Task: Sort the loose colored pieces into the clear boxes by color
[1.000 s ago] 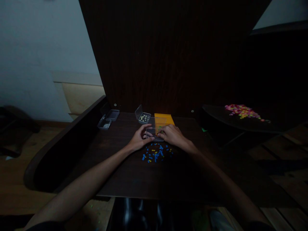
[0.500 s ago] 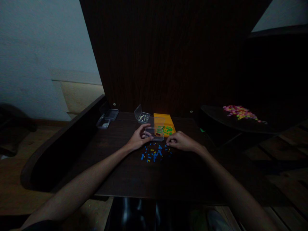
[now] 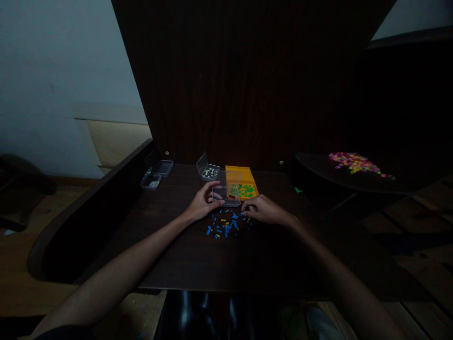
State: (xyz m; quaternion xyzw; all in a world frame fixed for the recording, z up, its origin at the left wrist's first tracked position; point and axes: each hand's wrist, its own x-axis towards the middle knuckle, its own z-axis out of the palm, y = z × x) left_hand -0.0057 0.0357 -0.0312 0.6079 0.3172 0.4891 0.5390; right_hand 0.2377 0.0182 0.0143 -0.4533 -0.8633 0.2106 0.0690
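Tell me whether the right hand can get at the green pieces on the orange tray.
Probably yes: the right hand lies on the table just short of the orange tray, and nothing stands between it and the green pieces.

Both bare arms reach from the bottom corners of the frame toward its centre. The left forearm runs up from the lower left, the right forearm from the lower right. The left hand lies palm down just left of centre, its thumb spread from its curved fingers. The right hand sits just right of centre, knuckles up, fingers bent under and pointing left. The dim light hides its fingertips.
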